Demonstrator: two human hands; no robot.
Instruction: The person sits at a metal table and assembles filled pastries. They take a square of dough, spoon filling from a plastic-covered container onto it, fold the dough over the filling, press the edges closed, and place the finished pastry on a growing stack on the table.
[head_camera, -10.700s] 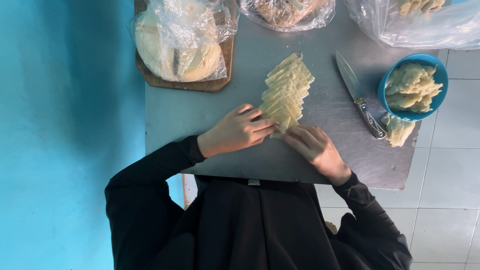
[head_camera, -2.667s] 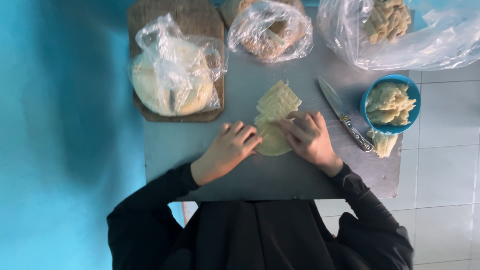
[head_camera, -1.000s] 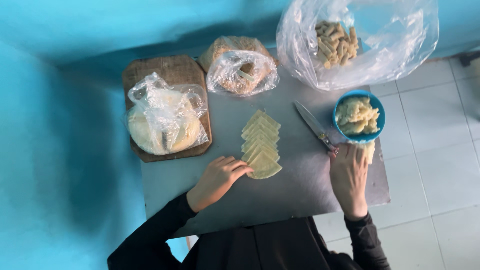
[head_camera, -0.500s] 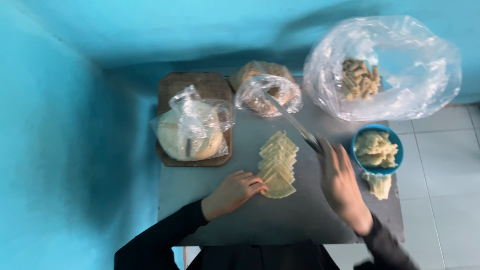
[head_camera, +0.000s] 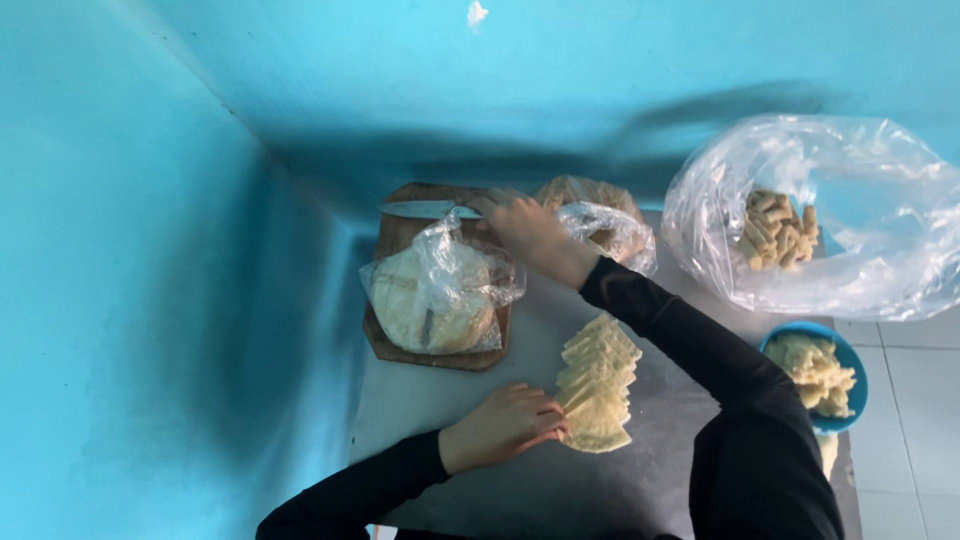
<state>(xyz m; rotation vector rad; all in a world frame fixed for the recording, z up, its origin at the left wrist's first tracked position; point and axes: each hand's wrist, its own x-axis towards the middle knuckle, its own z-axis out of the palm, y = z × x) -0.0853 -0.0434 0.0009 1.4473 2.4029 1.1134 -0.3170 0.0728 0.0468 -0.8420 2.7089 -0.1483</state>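
My right hand (head_camera: 530, 232) is stretched to the far side of the grey table and grips a knife (head_camera: 425, 209) by its handle; the blade lies flat over the back edge of a brown wooden board (head_camera: 440, 355). My left hand (head_camera: 505, 425) rests near the table's front, fingertips touching a fanned stack of pale cut dough sheets (head_camera: 598, 384). On the board sits a clear plastic bag of round flat dough (head_camera: 435, 295).
A second clear bag with dough (head_camera: 605, 215) lies behind my right wrist. A large clear bag holding rolled pieces (head_camera: 810, 225) is at the far right. A blue bowl of folded pieces (head_camera: 818, 372) stands at the right edge. Blue walls close in left and behind.
My right hand picked the knife up from beside the blue bowl and carried it across to the far left, over the wooden board. The left hand stayed by the dough stack.
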